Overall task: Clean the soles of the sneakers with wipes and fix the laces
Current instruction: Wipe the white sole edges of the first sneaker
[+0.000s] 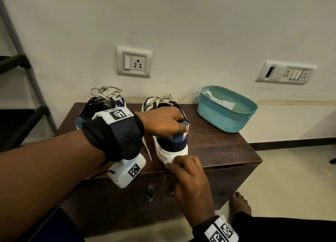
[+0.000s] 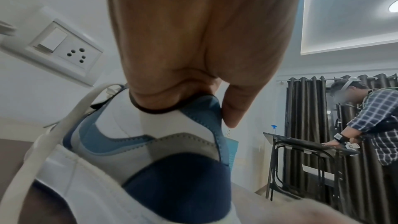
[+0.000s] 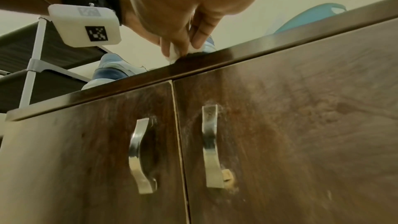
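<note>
Right now my right hand (image 1: pixel 189 176) pinches a crumpled white wipe (image 1: pixel 170 159) against the heel sole of the blue-and-white leather sneaker (image 1: pixel 172 143), standing on the dark wooden cabinet (image 1: pixel 227 147). My left hand (image 1: pixel 161 121) grips its collar. Sole-cleaning is in hand, I judge; next, rub along the rim toward the toe.

Two blue-white sneakers (image 1: pixel 171 132) upright on cabinet; wipe (image 1: pixel 170 159) at heel sole.

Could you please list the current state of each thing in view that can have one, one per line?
Right sneaker: upright on the cabinet, laces loose, gripped at the heel collar.
Left sneaker: on the cabinet, laces untied.
Wipe: bunched, pressed on the right sneaker's sole edge.
Left hand: grips the heel collar.
Right hand: pinches the wipe.
Basket: upright, something white inside.
Cabinet: doors closed.
</note>
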A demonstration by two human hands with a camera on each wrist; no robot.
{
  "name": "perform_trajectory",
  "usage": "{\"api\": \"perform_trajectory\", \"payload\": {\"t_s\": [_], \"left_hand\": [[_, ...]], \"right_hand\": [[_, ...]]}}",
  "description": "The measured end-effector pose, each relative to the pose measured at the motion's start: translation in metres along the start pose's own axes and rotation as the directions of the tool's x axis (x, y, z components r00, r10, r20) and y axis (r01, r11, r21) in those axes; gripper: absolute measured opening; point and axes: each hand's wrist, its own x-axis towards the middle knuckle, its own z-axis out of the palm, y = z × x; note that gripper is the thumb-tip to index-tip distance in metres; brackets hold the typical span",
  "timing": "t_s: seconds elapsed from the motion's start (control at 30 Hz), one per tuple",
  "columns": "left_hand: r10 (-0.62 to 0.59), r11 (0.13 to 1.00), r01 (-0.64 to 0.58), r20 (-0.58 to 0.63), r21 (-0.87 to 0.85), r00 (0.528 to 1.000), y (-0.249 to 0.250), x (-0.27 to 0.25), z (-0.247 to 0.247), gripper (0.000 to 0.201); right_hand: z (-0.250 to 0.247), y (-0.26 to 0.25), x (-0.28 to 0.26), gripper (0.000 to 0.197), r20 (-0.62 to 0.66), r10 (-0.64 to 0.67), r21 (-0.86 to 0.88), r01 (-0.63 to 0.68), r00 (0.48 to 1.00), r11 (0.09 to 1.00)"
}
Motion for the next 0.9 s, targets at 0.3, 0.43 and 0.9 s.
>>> {"api": "perform_trajectory", "payload": {"t_s": [0.3, 0.43, 0.9], "left_hand": [[0.033, 0.999, -0.033, -0.034, -0.001, 0.999, -0.007, -0.012, -0.032, 0.013], [0.070, 0.997, -0.070, -0.022, -0.024, 0.997, -0.007, -0.007, -0.022, 0.016], [0.033, 0.989, -0.038, -0.038, -0.140, 0.999, 0.004, 0.008, -0.009, 0.038]], "right_hand": [[-0.032, 0.003, 0.030, 0.034, -0.291, 0.127, 0.122, -0.095, 0.948, 0.988], [-0.027, 0.003, 0.052, 0.029, -0.277, 0.069, 0.106, -0.041, 0.958, 0.993], [-0.047, 0.026, 0.065, 0.025, -0.384, 0.208, 0.245, -0.118, 0.900, 0.962]]}}
